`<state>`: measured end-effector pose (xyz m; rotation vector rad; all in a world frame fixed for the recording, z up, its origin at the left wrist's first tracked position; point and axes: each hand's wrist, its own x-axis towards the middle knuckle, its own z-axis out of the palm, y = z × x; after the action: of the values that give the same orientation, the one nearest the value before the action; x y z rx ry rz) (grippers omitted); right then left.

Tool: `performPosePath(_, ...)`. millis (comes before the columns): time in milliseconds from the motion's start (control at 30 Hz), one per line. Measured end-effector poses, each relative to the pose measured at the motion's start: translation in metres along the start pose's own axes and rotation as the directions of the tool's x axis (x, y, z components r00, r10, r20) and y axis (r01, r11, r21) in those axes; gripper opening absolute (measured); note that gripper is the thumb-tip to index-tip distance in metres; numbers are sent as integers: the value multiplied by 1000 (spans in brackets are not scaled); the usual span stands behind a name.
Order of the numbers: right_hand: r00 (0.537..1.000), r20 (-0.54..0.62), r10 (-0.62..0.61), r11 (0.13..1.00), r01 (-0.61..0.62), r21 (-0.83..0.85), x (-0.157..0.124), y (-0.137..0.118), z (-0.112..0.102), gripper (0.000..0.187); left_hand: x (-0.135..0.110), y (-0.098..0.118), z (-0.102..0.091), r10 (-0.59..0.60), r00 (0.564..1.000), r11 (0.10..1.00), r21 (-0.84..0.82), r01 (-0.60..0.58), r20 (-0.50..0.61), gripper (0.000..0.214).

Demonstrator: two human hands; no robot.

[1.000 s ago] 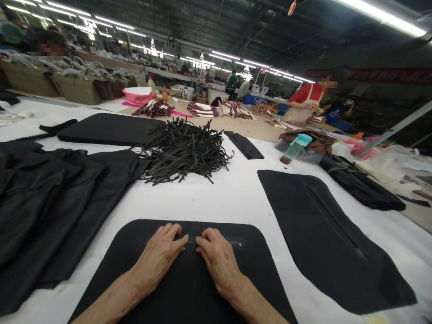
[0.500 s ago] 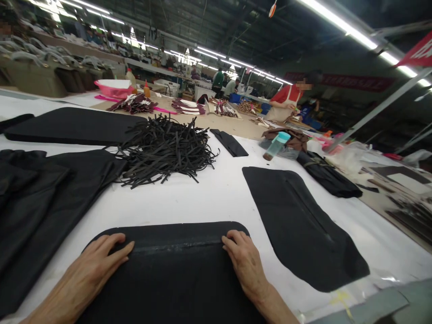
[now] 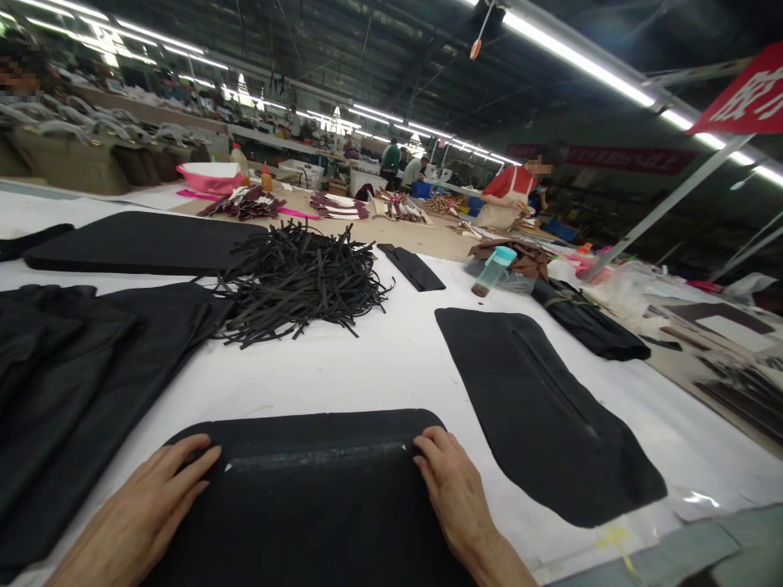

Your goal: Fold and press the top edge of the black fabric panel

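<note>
One black panel (image 3: 318, 522) lies flat on the near part of the white tabletop (image 3: 379, 363), between the person's hands, and it looks to be the piece being worked on. The left hand (image 3: 150, 501) rests over its left side close to the far corner, loosely open with thumb and finger apart; the right hand (image 3: 451, 481) is at the right side, fingers bent but not closed, tips on the panel. Whether any finger tucks under the edge is hidden. Across the panel, near its far edge, runs a whitish, streaky band (image 3: 318, 458), with a small white mark (image 3: 229, 467) near the left fingertips and another near the right ones. Nothing lies over that band, so I judge this piece to be partway through rather than finished. To the right, apart from it, a second black panel (image 3: 532, 424) shows a long narrow line (image 3: 554, 383); whether that one is complete I cannot tell. Farther off, the heap of black strips (image 3: 306, 281) is out of reach of both hands, beside a thick black slab (image 3: 140, 242); overlapping black pieces (image 3: 73, 367) spread along the left. How many pieces are done or waiting is not clear.
</note>
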<state>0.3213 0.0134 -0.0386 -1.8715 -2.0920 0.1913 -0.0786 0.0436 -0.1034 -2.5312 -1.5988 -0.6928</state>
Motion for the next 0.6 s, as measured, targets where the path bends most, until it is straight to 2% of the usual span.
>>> performPosePath(67,999,14,-44,999,44,17,3,-12,1,27,9,23,-16,58,998,997,57,-57,-24,29)
performPosePath(167,991,56,-120,989,114,95,15,-41,2,26,27,74,-37,211,977,977,-12,-211,23,28)
performPosePath(233,980,94,-173,979,160,129,29,-62,4,26,40,107,-44,328,936,942,-110,-315,124,37)
performPosePath(300,966,134,-220,971,205,122,44,-81,8,28,50,130,-44,417,872,904,-216,-369,255,42)
performPosePath(367,951,179,-252,967,241,82,60,-94,15,30,57,140,-39,471,809,871,-330,-364,352,40)
performPosePath(400,945,197,-261,965,254,62,66,-98,19,31,59,141,-36,479,796,860,-380,-341,370,40)
performPosePath(500,937,227,-267,964,264,42,82,-105,28,30,60,136,-29,449,818,845,-468,-258,359,43)
performPosePath(600,936,256,-243,970,238,53,93,-105,32,23,60,131,-30,434,820,854,-460,-243,374,47)
